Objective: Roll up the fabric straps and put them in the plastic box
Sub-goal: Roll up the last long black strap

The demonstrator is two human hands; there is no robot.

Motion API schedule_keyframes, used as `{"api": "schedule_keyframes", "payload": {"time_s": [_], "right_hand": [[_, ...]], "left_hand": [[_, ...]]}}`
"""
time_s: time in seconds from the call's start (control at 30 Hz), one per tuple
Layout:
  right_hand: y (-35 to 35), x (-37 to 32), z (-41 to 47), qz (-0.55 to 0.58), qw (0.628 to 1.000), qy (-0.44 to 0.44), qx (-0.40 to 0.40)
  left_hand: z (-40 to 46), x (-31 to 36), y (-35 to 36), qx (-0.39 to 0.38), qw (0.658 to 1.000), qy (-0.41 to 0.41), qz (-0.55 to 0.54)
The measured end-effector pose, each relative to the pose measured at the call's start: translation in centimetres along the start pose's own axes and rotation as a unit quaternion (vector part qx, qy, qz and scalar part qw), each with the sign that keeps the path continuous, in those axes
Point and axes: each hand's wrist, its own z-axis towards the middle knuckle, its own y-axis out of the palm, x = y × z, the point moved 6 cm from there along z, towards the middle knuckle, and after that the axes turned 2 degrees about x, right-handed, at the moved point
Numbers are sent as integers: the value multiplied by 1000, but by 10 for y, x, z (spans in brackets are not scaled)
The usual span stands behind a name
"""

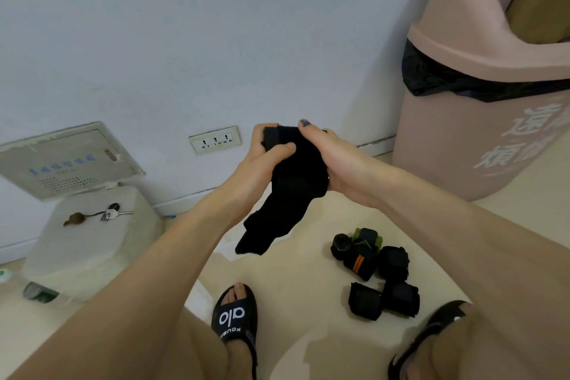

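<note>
A pale blue-white wall [185,40] fills the upper frame, with a triple socket [215,140] low at centre and a grey panel [66,160] at left. A cream tiled floor [308,271] spreads below. A pink bin [481,139] with a black liner stands at upper right under soft, even light.

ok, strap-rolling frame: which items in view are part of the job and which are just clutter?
Job:
- black fabric strap, held up by left hand and right hand, lower end hanging loose
- rolled straps clustered on the floor
- translucent plastic box, lid on

Clutter:
- keys and small brown object on the box lid
- pink bin
- wall socket
- wall panel
</note>
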Motion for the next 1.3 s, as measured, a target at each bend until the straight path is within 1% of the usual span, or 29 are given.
{"api": "schedule_keyframes", "payload": {"time_s": [0.13,0.2,0.33,0.4,0.47,0.53,0.57,0.6,0.63,0.7,0.77,0.9,1.03,1.1,1.17,1.27,1.3], "right_hand": [[-2,-1,2,-24,999,-14,15],[-3,1,3,-22,1000,-6,16],[1,-1,-3,37,999,8,-26],[-1,-4,-7,36,999,2,-33],[-16,-14,-5,54,998,-16,31],[-37,-23,-1,80,985,-49,142],[-42,-26,-1,93,977,-66,178],[-39,-27,0,106,974,-75,185],[-29,-25,-1,109,976,-77,169],[-7,-15,0,80,987,-60,125],[4,-12,1,80,990,-49,102],[1,-13,-2,109,989,-56,88],[0,-14,-5,136,988,-46,55],[-5,-20,-8,142,988,-55,37],[-6,-23,-9,114,990,-78,28],[-7,-22,-6,-20,988,-142,56],[-7,-22,-6,-42,985,-156,60]], "left_hand": [[-1,2,0,-7,999,-2,31],[-1,-1,0,-6,999,-7,36],[-3,-2,-1,7,999,-33,-11],[-3,-1,-4,24,998,-45,-40],[0,1,-12,42,995,-57,-69],[1,5,-18,60,993,-64,-79],[1,5,-17,67,993,-65,-75],[1,4,-13,66,993,-66,-74],[0,2,-6,57,993,-71,-80],[-5,-7,10,25,991,-100,-91],[-5,-10,16,-10,992,-100,-80],[-2,-9,11,-9,993,-85,-84],[-3,-3,13,-17,996,-66,-50],[-2,3,8,-5,998,-47,-32],[-1,7,2,28,999,-36,-13],[-2,3,-4,66,997,-36,22],[-1,1,-5,68,996,-40,34]]}}
